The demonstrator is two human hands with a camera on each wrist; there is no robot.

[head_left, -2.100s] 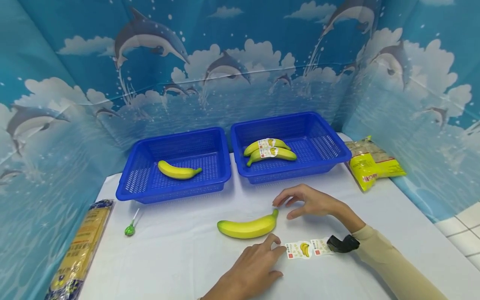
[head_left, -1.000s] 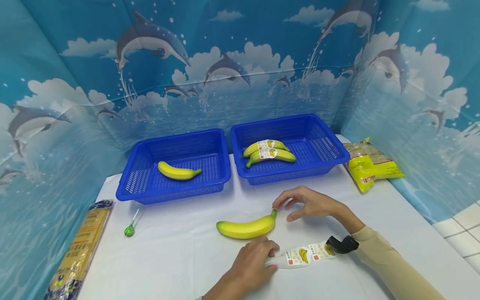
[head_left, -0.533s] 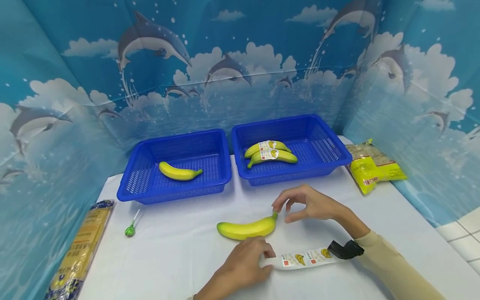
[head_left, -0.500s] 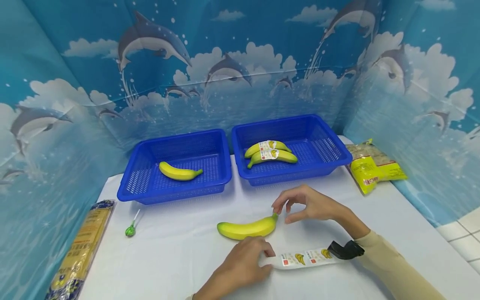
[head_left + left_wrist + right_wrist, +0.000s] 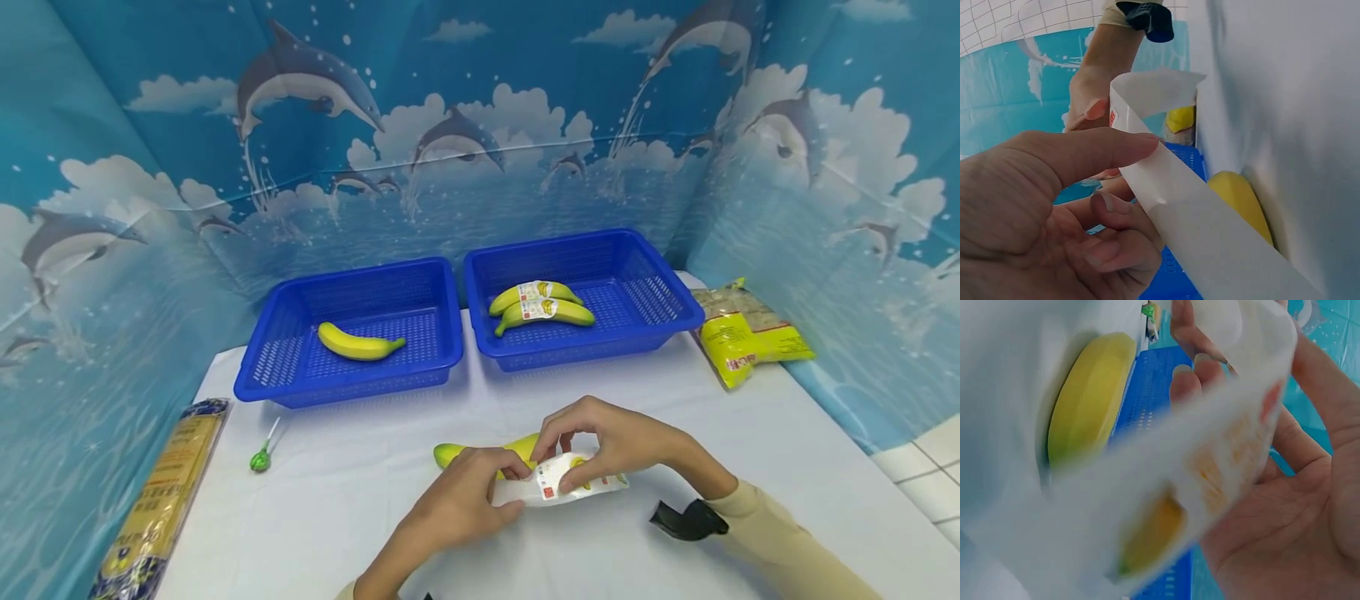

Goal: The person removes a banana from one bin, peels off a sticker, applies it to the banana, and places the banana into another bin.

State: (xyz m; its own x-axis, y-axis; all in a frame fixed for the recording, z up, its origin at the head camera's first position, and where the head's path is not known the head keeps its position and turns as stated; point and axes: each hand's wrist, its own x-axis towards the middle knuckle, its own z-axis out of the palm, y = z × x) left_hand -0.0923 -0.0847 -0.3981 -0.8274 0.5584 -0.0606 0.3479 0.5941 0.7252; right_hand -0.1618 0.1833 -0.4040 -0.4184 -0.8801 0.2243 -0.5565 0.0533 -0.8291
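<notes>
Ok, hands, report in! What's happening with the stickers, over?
Left hand pinching sticker strip. Right hand at it too, grip unclear. Table banana just behind, partly hidden; nothing seems in the way.

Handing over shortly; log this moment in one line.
left hand: pinches label strip | right hand: thumb across label strip | loose banana: on table | left basket: one banana | right basket: two labelled bananas

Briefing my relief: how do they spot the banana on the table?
Start at the two blue baskets, then come nearer, to the left hand and right hand holding a label strip. The banana lies just beyond that strip, partly hidden. It's the only one outside the baskets.
</notes>
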